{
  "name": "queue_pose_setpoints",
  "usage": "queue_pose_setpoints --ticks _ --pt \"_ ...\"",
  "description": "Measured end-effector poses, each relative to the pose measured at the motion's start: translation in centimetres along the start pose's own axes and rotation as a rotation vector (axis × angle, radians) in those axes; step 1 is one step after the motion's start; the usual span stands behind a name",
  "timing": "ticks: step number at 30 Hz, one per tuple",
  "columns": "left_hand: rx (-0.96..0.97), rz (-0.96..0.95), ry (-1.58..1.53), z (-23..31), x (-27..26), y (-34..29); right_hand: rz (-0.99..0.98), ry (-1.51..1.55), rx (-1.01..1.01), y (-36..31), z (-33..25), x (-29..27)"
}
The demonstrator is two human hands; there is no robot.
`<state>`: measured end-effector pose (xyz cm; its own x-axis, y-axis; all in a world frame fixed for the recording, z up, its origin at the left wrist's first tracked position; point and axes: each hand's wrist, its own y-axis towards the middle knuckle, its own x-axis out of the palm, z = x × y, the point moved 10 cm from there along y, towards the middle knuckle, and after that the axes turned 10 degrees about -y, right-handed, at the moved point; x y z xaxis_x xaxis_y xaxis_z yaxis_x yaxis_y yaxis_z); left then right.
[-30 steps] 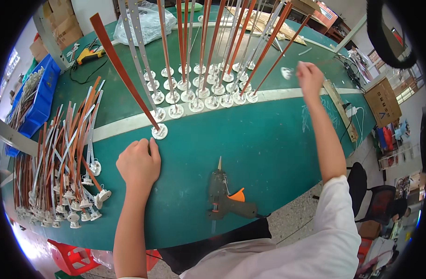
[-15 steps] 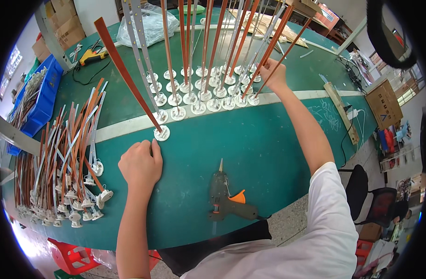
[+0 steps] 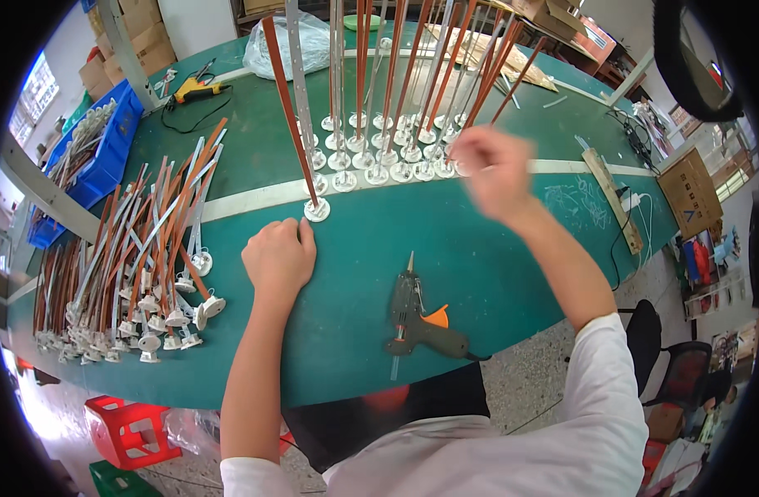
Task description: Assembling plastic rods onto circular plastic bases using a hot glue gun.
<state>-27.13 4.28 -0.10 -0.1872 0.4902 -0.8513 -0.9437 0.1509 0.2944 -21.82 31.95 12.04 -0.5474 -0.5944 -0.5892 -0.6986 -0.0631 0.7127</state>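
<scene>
Many thin upright strips, some reddish-brown and some silver-grey, stand on round white bases in rows across the table. One brown strip [image 3: 290, 108] leans left at the near left corner, on its own white base [image 3: 316, 209]. My left hand [image 3: 278, 258] rests on the table just below that base, fingers curled under and thumb beside them; nothing shows in it. Motion smears my right hand [image 3: 497, 170], which hangs in front of the right-hand bases, so its fingers are unclear. A dark glue gun [image 3: 413, 315] with an orange trigger lies between my forearms, nozzle pointing away.
Loose strips with white bases lie in a pile [image 3: 139, 273] at the left. Behind it sits a blue crate [image 3: 118, 157] of similar parts. A yellow-and-black tool [image 3: 195, 89], a clear plastic bag [image 3: 288, 50] and a wooden bar [image 3: 611, 199] with a cable also lie on the green table [image 3: 355, 265].
My right hand has drawn back toward me from the strips at the right end. My left hand remains by the near left base. The whole view has shifted slightly.
</scene>
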Motion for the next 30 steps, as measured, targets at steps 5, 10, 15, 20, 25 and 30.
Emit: queue_pose_setpoints --ticks 5,10,15,20,25,30 --pt "0.040 0.045 0.032 0.3 -0.3 -0.1 -0.491 0.047 0.057 0.3 -6.2 14.5" --pt "0.031 0.048 0.029 0.3 -0.1 -0.1 -0.504 0.151 0.130 1.8 -8.2 17.1" --pt "0.034 0.019 0.038 0.5 0.0 0.1 -0.349 0.399 0.083 -2.1 -7.9 2.3" --pt "0.051 0.023 0.077 0.7 0.3 0.3 0.310 0.302 0.408 -3.0 3.3 -16.0" --pt "0.041 0.022 0.050 1.0 0.1 0.3 0.507 0.064 0.608 -1.2 18.3 -15.2" --pt "0.034 0.031 0.033 1.0 0.0 0.3 0.284 -0.330 0.595 1.1 26.9 -6.7"
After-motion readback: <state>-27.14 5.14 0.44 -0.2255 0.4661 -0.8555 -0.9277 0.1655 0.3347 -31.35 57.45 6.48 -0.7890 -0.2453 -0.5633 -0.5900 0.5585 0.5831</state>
